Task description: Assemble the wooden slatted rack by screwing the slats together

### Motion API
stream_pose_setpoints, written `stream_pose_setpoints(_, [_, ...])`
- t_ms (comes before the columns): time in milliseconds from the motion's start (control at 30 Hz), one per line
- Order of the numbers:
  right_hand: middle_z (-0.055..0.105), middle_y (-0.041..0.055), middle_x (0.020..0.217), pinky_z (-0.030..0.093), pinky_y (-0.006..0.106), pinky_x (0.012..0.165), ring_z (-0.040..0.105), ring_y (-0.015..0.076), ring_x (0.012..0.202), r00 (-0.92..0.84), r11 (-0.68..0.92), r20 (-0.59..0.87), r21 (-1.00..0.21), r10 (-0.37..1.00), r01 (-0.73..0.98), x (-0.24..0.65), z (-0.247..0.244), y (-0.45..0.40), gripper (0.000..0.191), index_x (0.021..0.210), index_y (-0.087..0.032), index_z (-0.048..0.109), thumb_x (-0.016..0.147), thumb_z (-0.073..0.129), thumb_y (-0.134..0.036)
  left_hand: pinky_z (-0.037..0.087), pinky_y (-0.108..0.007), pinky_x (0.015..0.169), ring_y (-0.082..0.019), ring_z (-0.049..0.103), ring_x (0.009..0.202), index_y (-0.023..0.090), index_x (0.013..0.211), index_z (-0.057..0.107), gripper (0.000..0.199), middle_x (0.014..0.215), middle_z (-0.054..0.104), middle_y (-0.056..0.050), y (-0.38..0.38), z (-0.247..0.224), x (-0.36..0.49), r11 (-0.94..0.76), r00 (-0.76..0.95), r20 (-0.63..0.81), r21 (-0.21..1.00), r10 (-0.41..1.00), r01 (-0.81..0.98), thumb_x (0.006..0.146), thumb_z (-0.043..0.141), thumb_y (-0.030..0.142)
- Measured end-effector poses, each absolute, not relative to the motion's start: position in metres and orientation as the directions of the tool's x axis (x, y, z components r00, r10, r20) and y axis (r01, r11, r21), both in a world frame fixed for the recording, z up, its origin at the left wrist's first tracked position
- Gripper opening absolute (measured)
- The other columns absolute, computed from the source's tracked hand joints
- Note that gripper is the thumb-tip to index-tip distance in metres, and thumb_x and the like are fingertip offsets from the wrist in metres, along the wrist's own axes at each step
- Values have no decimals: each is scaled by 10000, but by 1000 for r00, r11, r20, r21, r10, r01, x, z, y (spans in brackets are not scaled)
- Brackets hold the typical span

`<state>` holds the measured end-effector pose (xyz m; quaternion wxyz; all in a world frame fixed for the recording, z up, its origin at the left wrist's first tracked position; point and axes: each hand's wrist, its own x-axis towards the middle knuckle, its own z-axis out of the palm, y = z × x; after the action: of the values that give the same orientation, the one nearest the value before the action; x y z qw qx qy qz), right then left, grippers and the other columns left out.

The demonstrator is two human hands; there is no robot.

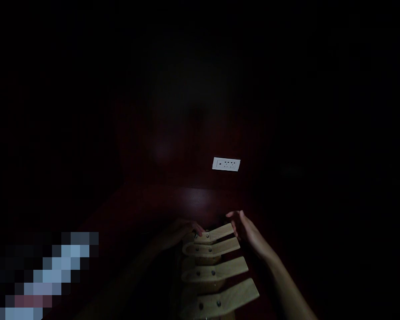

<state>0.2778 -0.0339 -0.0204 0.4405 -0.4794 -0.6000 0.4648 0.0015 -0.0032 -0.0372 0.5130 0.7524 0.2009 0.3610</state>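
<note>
The wooden rack (214,285) lies between the two forearms, with its far end at the fingers and the rest running back from them toward the wearer. The fingers of the left hand (188,226) bend down onto the left part of the farthest slat (222,232), touching it beside its bolts (207,236); whether they grip it cannot be told in the dim light. The fingers of the right hand (246,229) are loosely curved and parted, open, just beside the right tip of that same slat; whether they touch it is unclear. Back from the fingers come a second slat (222,247), a third slat (229,269) and the nearest slat (235,298), spaced apart in a row, each pale, bent and carrying two dark bolt heads. Their right ends angle away from the wearer, and their left ends fade into shadow. Beyond the fingers, the dark red surface (166,200) catches a faint patch of light. Farther out, past the surface and slightly right of the rack's far end, a white socket plate (226,164) is set in the dark red panel (183,164).
</note>
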Motion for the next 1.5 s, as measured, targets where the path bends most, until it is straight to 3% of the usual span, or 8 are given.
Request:
stream_pose_setpoints(133, [630, 64, 941, 444, 350, 810, 581, 219, 852, -25, 208, 264, -692, 964, 691, 313, -24, -29, 428, 1008, -205, 601, 840, 513, -588, 430, -342, 921, -255, 642, 999, 122, 846, 720, 518, 996, 720, -103, -2, -38, 1, -415, 658, 353, 907, 665, -67, 957, 376, 493])
stream_pose_setpoints(300, [629, 136, 1070, 408, 378, 929, 550, 290, 1081, -6, 111, 204, -505, 979, 856, 328, -46, -33, 449, 1070, -182, 619, 787, 599, -530, 433, -330, 910, -252, 647, 984, 110, 832, 725, 557, 989, 722, -109, -1, -40, 3, -400, 649, 336, 915, 683, -53, 956, 367, 519])
stream_pose_setpoints(600, [624, 165, 1082, 406, 353, 917, 576, 277, 1044, -6, 129, 230, -527, 973, 840, 289, -67, -25, 266, 1007, -154, 599, 833, 553, -350, 431, -338, 924, -260, 647, 1005, 106, 853, 735, 569, 1012, 724, -114, 7, -51, 1, -376, 655, 336, 923, 676, -86, 963, 364, 523])
stream_pose_setpoints(767, [657, 110, 837, 473, 324, 708, 636, 223, 767, 54, 112, 235, -639, 970, 761, 300, -59, -13, 330, 947, -158, 560, 932, 376, -432, 427, -326, 924, -250, 649, 991, 105, 852, 739, 555, 995, 727, -109, 6, -49, 0, -399, 647, 353, 913, 676, -81, 973, 356, 489])
stream_pose_setpoints(967, [607, 14, 793, 462, 253, 592, 587, 159, 681, 64, 301, 357, -860, 932, 412, 303, 14, -19, 401, 1124, -210, 499, 887, 498, -534, 439, -322, 906, -248, 660, 964, 98, 832, 743, 559, 974, 730, -114, -4, -35, 3, -400, 629, 336, 915, 701, -43, 969, 356, 477])
stream_pose_setpoints(1167, [592, -1, 744, 415, 232, 595, 526, 130, 659, -207, 501, 461, -726, 863, 471, 262, 93, -37, 259, 870, -191, 607, 848, 612, -449, 444, -340, 893, -260, 656, 954, 103, 830, 735, 562, 977, 728, -119, -8, -30, 3, -385, 637, 334, 921, 694, -63, 950, 372, 514])
stream_pose_setpoints(1333, [538, -29, 611, 329, 209, 479, 432, 97, 522, -504, 577, 323, -642, 801, 505, 223, 90, -42, 255, 849, -181, 605, 878, 567, -431, 442, -329, 880, -249, 650, 931, 112, 812, 725, 594, 926, 728, -103, -8, -33, 2, -367, 613, 305, 930, 729, -27, 929, 378, 580])
stream_pose_setpoints(1500, [534, -41, 597, 318, 201, 477, 421, 89, 512, -572, 611, 283, -586, 770, 532, 211, 74, -38, 215, 860, -189, 602, 890, 548, -394, 450, -307, 813, -228, 644, 851, 118, 805, 706, 581, 865, 726, -76, -11, -29, 2, -315, 578, 224, 947, 784, 60, 898, 392, 597])
